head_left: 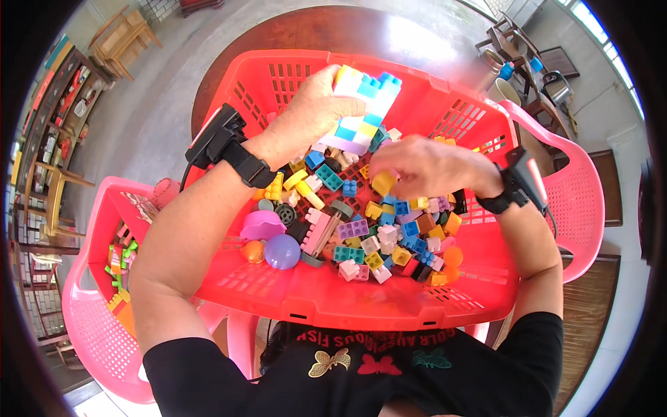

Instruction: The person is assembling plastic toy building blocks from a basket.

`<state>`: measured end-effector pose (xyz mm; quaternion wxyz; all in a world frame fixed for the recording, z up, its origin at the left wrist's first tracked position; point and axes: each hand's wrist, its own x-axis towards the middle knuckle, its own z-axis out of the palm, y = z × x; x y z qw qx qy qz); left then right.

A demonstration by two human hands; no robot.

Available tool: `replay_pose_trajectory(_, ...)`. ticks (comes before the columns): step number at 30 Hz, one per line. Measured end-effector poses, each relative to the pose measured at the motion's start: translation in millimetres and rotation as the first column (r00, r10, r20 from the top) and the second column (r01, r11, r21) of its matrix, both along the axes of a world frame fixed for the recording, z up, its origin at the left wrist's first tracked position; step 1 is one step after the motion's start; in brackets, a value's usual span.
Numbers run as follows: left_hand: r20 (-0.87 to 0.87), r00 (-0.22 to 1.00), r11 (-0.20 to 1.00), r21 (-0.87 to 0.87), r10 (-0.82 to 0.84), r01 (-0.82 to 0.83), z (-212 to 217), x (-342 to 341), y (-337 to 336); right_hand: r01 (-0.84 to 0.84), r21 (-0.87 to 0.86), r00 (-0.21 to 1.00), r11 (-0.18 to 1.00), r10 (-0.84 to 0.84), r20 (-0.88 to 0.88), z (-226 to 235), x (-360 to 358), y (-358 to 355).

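My left hand is closed around a built stack of toy bricks, white, light blue and yellow with a lilac piece at its lower end. The stack is held tilted over the far half of a red plastic basket. To the right of it, my right hand is closed, its fingers bent down and slightly blurred. A yellow toy brick shows at these fingertips, above the loose bricks in the basket. Purple, teal, blue, pink and orange pieces lie mixed there.
A purple ball, an orange ball and dark toy wheels lie at the basket's left. The basket rests by a round wooden table. Pink plastic chairs flank it; the left one bears another basket with toys.
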<state>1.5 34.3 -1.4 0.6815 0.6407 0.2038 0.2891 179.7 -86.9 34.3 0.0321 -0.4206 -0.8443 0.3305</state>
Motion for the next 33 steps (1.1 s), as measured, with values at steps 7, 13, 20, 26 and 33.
replay_pose_trajectory(7,-0.304,0.945,0.799,0.596,0.124,0.087,-4.0,1.9,-0.3,0.437,0.363,0.895,0.823,-0.355,-0.272,23.8,21.6,5.6)
replay_pose_trajectory(13,-0.337,0.927,0.728,0.676,0.164,0.117,4.5,3.5,-14.7,0.334,0.460,0.942,0.823,-0.268,-0.203,2.2,33.4,11.4)
replay_pose_trajectory(20,-0.396,0.906,0.723,0.669,0.152,0.171,2.0,2.2,-20.7,0.310,0.382,0.950,0.871,-0.267,-0.162,-8.3,27.6,14.2)
replay_pose_trajectory(26,-0.444,0.882,0.771,0.613,0.159,0.170,2.0,0.1,-20.3,0.474,0.191,0.871,0.860,-0.425,-0.247,-7.9,24.5,15.3)
replay_pose_trajectory(33,-0.432,0.892,0.828,0.542,0.130,0.142,3.0,-1.0,-19.8,0.547,-0.124,0.769,0.828,-0.555,-0.317,-7.4,22.9,16.7)
